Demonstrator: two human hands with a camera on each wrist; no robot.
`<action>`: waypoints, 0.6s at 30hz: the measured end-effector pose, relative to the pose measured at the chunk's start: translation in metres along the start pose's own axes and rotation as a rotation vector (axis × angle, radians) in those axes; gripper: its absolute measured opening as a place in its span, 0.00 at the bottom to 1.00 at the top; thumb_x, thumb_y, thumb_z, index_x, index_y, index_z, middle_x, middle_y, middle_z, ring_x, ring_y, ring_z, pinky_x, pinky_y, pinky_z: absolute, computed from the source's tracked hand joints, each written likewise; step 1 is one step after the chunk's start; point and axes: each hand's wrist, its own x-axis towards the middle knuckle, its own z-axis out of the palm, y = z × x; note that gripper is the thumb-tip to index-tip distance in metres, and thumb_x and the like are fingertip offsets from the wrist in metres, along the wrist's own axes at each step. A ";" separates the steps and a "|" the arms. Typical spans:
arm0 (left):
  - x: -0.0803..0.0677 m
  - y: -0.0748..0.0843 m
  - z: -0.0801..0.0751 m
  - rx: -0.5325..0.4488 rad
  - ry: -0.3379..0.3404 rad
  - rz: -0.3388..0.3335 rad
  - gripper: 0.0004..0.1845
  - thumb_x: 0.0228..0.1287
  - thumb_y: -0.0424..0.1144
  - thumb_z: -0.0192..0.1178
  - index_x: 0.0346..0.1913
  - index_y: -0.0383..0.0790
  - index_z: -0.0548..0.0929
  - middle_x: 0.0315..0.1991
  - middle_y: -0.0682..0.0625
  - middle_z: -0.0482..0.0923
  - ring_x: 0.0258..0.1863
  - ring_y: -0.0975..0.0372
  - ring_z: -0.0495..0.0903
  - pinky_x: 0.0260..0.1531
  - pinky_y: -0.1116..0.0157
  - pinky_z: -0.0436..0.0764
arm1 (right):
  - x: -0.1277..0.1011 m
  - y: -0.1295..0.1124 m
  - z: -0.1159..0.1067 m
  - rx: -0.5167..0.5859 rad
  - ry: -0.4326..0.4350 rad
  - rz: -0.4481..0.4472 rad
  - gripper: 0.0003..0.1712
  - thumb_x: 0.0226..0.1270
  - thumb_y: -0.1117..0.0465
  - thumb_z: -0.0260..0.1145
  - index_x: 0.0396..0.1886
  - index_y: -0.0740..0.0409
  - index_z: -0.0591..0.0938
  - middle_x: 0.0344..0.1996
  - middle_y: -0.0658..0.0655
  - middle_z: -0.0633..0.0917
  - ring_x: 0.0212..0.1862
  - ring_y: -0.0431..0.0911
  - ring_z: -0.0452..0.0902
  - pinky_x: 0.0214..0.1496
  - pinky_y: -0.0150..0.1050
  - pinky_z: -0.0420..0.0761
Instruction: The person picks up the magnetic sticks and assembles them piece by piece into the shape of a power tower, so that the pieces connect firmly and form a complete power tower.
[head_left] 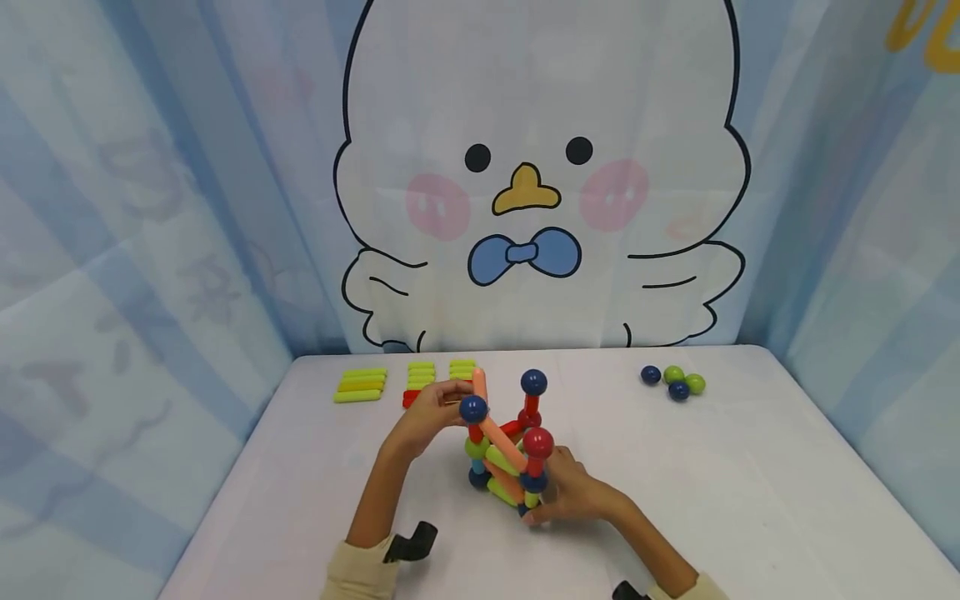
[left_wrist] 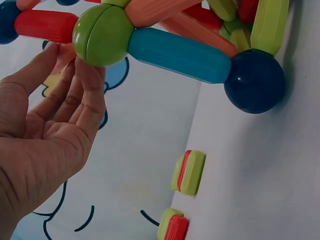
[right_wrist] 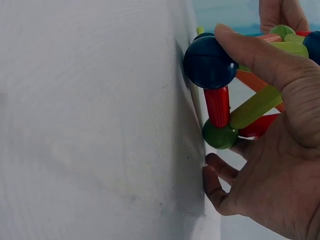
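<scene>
Rod frame [head_left: 504, 444] sits between 2 hands [head_left: 429, 417] [head_left: 579, 490], left higher, right gripping low.

The dark blue ball [left_wrist: 254, 81] and green ball [left_wrist: 102, 35] look like smooth, glossy plastic, the green one scored by a fine seam. The blue stick [left_wrist: 180, 55] is plastic too, ridged lengthwise with a softer sheen. The tabletop [head_left: 712, 483] looks matt; the curtain [head_left: 225, 208] is softly creased cloth, the sleeve [head_left: 360, 575] matt cloth.
</scene>
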 end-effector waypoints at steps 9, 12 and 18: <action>0.006 0.001 0.009 0.041 -0.122 0.038 0.19 0.67 0.40 0.62 0.58 0.36 0.81 0.52 0.42 0.80 0.49 0.58 0.79 0.56 0.56 0.79 | 0.001 0.002 0.000 -0.001 -0.005 -0.005 0.56 0.44 0.53 0.82 0.70 0.53 0.58 0.63 0.59 0.69 0.68 0.60 0.55 0.63 0.74 0.57; 0.007 -0.001 0.010 0.041 -0.139 0.032 0.21 0.67 0.44 0.62 0.59 0.38 0.81 0.52 0.42 0.80 0.50 0.57 0.78 0.56 0.55 0.77 | 0.002 0.003 0.000 0.006 -0.009 -0.003 0.56 0.44 0.53 0.82 0.70 0.52 0.58 0.63 0.59 0.69 0.68 0.60 0.55 0.63 0.74 0.57; 0.010 -0.003 0.010 0.050 -0.161 0.032 0.19 0.69 0.44 0.59 0.58 0.39 0.82 0.48 0.44 0.81 0.51 0.56 0.76 0.51 0.58 0.76 | 0.001 0.003 0.000 0.008 -0.010 -0.004 0.56 0.45 0.53 0.81 0.70 0.55 0.58 0.63 0.59 0.68 0.68 0.60 0.55 0.63 0.73 0.57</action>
